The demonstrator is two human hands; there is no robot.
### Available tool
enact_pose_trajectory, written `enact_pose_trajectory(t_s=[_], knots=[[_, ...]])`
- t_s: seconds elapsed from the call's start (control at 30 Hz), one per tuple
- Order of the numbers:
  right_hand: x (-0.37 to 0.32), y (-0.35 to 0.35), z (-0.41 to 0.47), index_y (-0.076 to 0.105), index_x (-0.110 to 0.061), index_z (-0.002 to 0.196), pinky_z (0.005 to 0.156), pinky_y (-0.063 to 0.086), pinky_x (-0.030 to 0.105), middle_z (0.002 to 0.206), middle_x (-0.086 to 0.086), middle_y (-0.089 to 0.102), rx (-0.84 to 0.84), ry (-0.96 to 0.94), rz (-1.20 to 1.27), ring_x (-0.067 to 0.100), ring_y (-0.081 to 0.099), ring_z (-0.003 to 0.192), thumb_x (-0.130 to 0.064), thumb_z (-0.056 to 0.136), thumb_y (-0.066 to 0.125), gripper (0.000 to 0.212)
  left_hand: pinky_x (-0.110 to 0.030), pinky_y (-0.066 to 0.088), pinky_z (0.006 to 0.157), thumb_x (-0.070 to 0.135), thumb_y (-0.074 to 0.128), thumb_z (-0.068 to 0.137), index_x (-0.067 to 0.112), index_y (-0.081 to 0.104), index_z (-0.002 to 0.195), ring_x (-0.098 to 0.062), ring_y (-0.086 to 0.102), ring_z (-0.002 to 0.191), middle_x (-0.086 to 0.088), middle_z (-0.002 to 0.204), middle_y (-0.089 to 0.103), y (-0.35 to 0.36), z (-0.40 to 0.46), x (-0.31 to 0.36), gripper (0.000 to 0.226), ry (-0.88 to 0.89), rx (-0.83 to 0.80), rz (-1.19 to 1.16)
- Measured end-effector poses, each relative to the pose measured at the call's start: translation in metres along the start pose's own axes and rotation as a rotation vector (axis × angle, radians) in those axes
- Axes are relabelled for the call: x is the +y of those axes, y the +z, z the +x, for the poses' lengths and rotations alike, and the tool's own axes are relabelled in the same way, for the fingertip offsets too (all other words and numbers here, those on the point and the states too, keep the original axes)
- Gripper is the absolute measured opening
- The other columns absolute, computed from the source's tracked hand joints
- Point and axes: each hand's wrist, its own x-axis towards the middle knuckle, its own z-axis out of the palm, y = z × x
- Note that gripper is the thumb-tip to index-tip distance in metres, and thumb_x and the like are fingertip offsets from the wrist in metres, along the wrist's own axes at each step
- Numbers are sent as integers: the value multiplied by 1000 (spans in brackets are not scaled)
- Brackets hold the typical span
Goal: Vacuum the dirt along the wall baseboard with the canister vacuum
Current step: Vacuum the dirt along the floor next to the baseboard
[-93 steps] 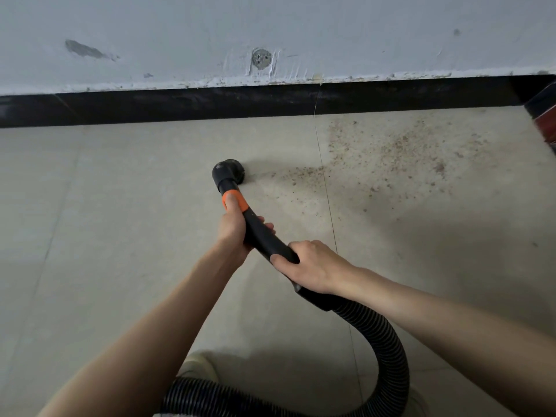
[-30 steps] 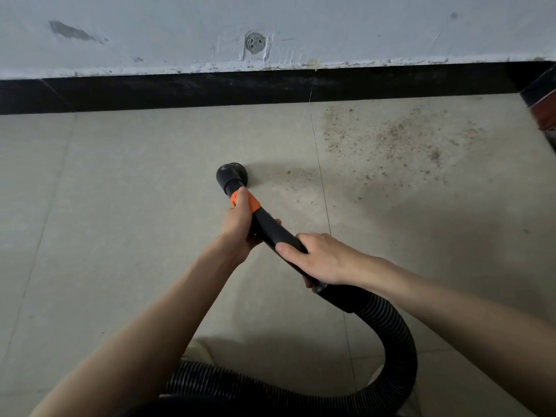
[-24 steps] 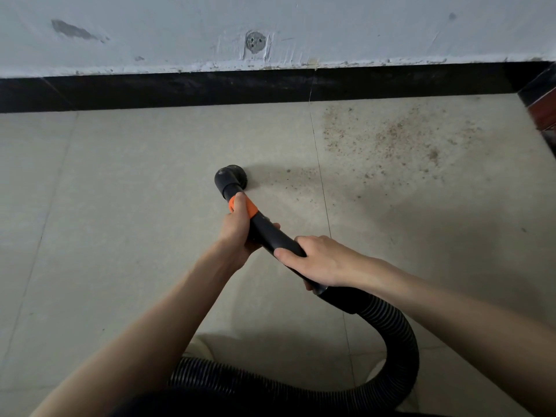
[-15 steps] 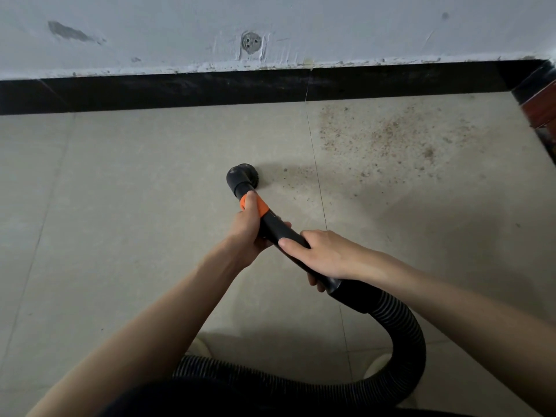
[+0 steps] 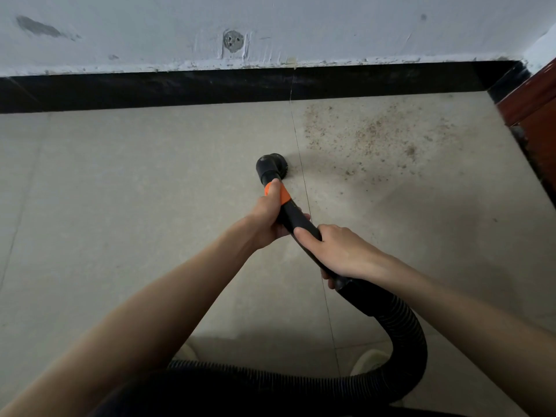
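A black vacuum wand with an orange collar ends in a round brush nozzle pressed on the pale floor tile, beside a tile joint. My left hand grips the wand just behind the collar, thumb on the orange band. My right hand grips the wand further back, where the ribbed black hose begins. Brown dirt is scattered on the tile to the right of the nozzle, reaching toward the black baseboard. The canister is out of sight.
The hose loops right and back across the bottom of the view. A scuffed white wall rises above the baseboard. A reddish-brown wooden frame stands at the right corner. Light shoes show near the hose.
The nozzle has slid right across the tile to the joint line, nearer the dirt patch. The thin trail of dirt beside the nozzle is gone. Both hands keep their grip.
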Motion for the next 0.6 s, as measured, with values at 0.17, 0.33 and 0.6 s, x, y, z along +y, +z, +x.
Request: enact_pose_trajectory(t_s=[0.17,0.33,0.6], knots=[[3,-5,0,50,-10,81,54,52,28,58,8,67,61,45,-9,21,64,45,-60,95,31,56,-25,51,41,52,32,98,2,39,119,-18,68,50,-11,81,57,14,6,6,54,-16,-59,53],[4,-1,0,50,-11,81,52,51,26,56,6,66,90,59,-50,18,63,43,-60,96,29,55,-24,52,43,53,30,98,5,45,91,-17,68,51,-9,76,55,16,9,4,50,-13,-95,57],[-2,-2,11,48,-11,83,51,55,33,58,7,64,19,-6,47,24,63,44,-62,94,34,54,-23,51,42,51,32,98,5,45,95,-18,68,52,-10,79,58,2,10,8,48,39,2,20]])
